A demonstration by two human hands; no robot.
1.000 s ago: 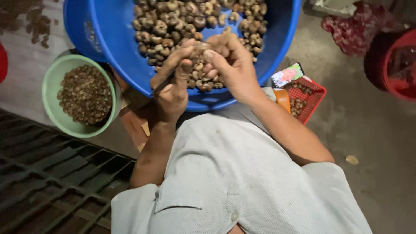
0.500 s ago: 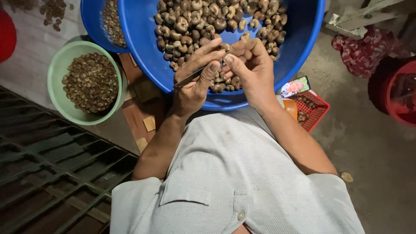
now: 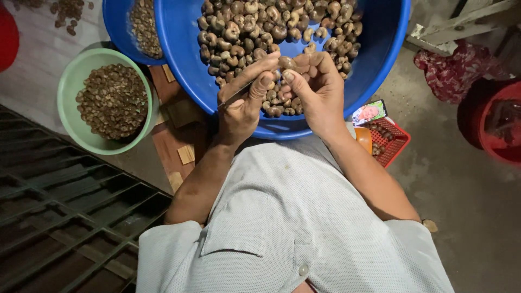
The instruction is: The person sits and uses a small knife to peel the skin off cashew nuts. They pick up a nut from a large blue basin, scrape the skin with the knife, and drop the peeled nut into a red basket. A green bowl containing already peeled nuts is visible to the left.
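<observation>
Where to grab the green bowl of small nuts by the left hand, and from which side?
Take the green bowl by its rim, probably at the near edge, coming from above. Its flared lip is bare all round, and the bowl sits upright, nearly full of small brown nuts, so a level lift seems safest. The far side crowds against a smaller blue bowl.

Informal nut-processing workspace, floor-level, looks like a home yard or small shed workshop: person works low over a big blue basin (image 3: 380,59) heaped with brown curved nuts (image 3: 255,27), second blue basin (image 3: 122,27) behind, green bowl (image 3: 70,92) of smaller brown pieces beside it, small red basket (image 3: 396,146) with a few nuts, red tub (image 3: 488,119) at right. Bare concrete floor (image 3: 467,206), dark metal grate (image 3: 59,217) at left, wooden block (image 3: 179,135) under the basin, loose nuts scattered on the ground
</observation>
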